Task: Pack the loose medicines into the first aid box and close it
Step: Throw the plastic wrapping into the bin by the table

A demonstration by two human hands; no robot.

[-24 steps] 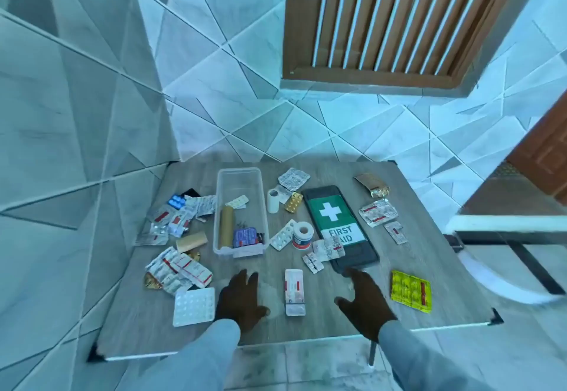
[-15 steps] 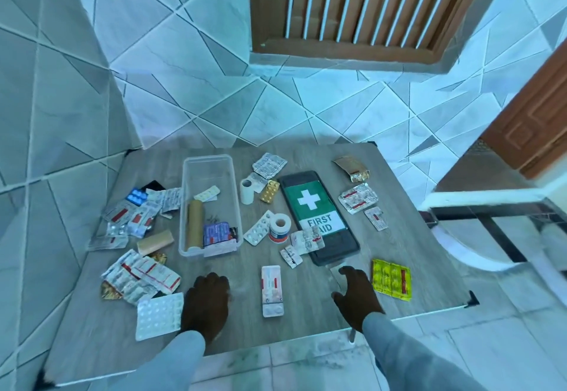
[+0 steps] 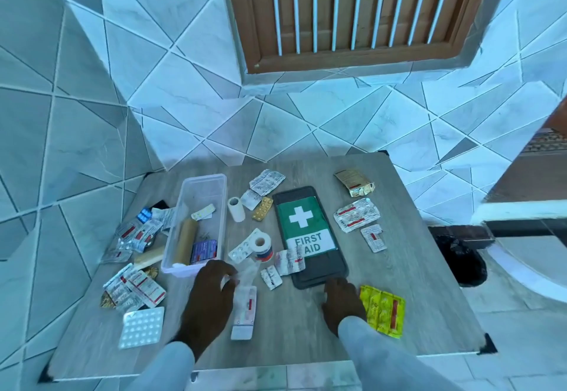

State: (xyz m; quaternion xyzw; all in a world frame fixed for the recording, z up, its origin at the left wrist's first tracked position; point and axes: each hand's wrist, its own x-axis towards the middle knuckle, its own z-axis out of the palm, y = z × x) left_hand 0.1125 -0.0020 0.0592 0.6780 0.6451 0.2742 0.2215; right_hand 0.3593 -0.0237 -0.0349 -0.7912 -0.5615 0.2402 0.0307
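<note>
The clear plastic first aid box [image 3: 187,194] stands open left of centre, holding a tan roll, a blue packet and a small strip. Its dark lid [image 3: 320,271] with the green FIRST AID label lies flat to the right. Blister strips lie scattered around both. My left hand [image 3: 208,298] is just in front of the box, fingers pinched on the upper end of a white blister strip [image 3: 244,314]; that end is blurred. My right hand [image 3: 342,301] rests flat on the table, fingertips at the lid's near edge, beside a yellow strip [image 3: 383,309].
The small wooden table [image 3: 291,344] stands against a tiled wall corner. A pile of strips [image 3: 135,286] and a white pill sheet [image 3: 141,326] lie at the left, a tape roll [image 3: 262,244] in the middle, and foil packs [image 3: 356,214] at the right. A dark bin [image 3: 460,258] stands beside the table.
My left hand has moved right and forward onto the white blister strip and closed on its upper end. The right hand stays at the lid's near edge. The camera has shifted.
</note>
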